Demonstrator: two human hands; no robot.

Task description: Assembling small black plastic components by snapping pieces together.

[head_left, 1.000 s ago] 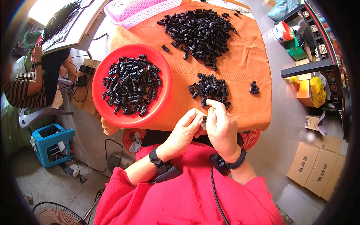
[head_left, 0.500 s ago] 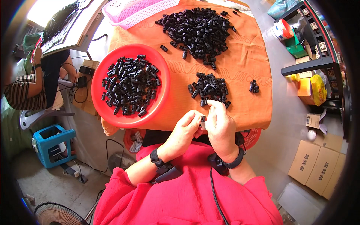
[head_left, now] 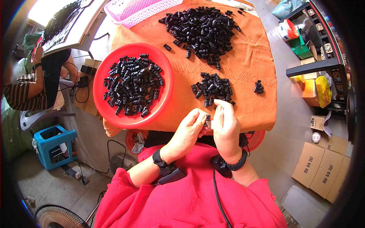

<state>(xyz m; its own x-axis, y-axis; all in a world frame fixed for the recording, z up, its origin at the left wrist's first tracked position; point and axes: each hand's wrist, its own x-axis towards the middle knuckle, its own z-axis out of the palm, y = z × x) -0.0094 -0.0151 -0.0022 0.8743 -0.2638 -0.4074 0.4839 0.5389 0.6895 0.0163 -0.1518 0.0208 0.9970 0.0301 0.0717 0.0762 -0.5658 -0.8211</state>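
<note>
The orange cloth-covered table (head_left: 251,68) fills the middle of your view, its far edge cut off at the top along with most of the pink slotted plastic basket (head_left: 133,9). On it, the round red plastic bowl (head_left: 167,81) overhangs the near left edge, loaded with small black plastic clips (head_left: 131,85). A large heap of the same black clips (head_left: 203,28) lies farther out, a smaller pile (head_left: 213,86) sits just beyond your hands, and a tiny cluster (head_left: 259,87) lies to its right. Your left hand (head_left: 188,131) and right hand (head_left: 225,127) meet at the near edge, fingertips pinched together on one small black clip piece (head_left: 208,118); your fingers hide most of it.
</note>
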